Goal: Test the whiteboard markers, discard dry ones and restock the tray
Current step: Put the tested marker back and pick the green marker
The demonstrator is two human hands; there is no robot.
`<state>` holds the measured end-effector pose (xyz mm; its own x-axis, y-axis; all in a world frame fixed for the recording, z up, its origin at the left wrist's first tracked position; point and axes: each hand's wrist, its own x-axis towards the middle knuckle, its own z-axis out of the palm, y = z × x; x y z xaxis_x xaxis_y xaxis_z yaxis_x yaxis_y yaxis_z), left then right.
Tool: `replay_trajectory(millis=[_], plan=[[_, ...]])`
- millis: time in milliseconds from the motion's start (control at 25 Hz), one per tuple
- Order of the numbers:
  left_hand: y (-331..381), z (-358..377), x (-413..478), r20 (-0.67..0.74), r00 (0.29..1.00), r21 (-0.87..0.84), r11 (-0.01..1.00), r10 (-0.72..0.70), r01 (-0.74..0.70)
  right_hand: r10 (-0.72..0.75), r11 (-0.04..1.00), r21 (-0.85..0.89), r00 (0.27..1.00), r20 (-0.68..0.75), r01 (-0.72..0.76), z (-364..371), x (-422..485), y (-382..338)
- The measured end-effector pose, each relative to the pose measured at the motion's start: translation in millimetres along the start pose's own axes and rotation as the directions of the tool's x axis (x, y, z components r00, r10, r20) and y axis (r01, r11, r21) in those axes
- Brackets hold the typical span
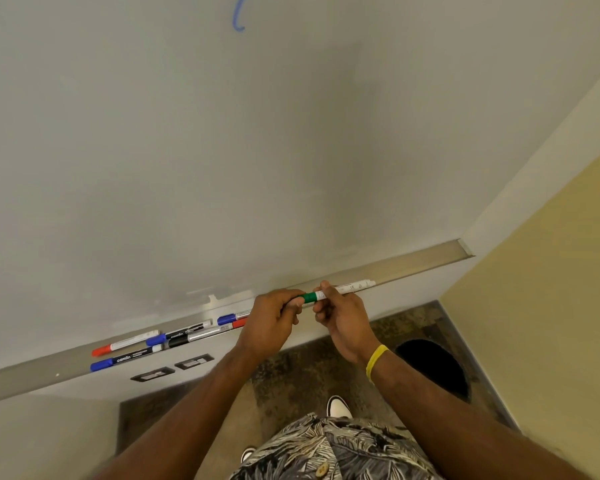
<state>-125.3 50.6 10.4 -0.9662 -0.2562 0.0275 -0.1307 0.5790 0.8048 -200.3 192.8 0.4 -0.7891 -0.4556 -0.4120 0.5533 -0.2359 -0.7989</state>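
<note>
I hold a green-capped white marker (352, 288) level in front of the tray (423, 266). My left hand (274, 318) grips its green cap end. My right hand (342, 315) pinches the white barrel just right of the cap. The cap sits on the barrel. Several other markers lie in the tray to the left: a red-capped one (125, 344), a blue-capped one (123, 360), a black one (184, 337) and another blue one (232, 318). The whiteboard (222, 150) carries a blue stroke (238, 15) at the top.
A dark round bin opening (433, 367) sits on the floor below right, by the yellow wall (551, 306). Two wall sockets (174, 368) sit under the tray. My shoes stand on the patterned floor.
</note>
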Motion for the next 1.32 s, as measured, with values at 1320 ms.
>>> replay_trajectory(millis=[1320], plan=[[-11.2,138.1,38.9,0.59,0.799,0.343,0.932,-0.117,-0.118,-0.098,0.383,-0.851,0.901,-0.423,-0.359,-273.2,-43.2,-18.6]])
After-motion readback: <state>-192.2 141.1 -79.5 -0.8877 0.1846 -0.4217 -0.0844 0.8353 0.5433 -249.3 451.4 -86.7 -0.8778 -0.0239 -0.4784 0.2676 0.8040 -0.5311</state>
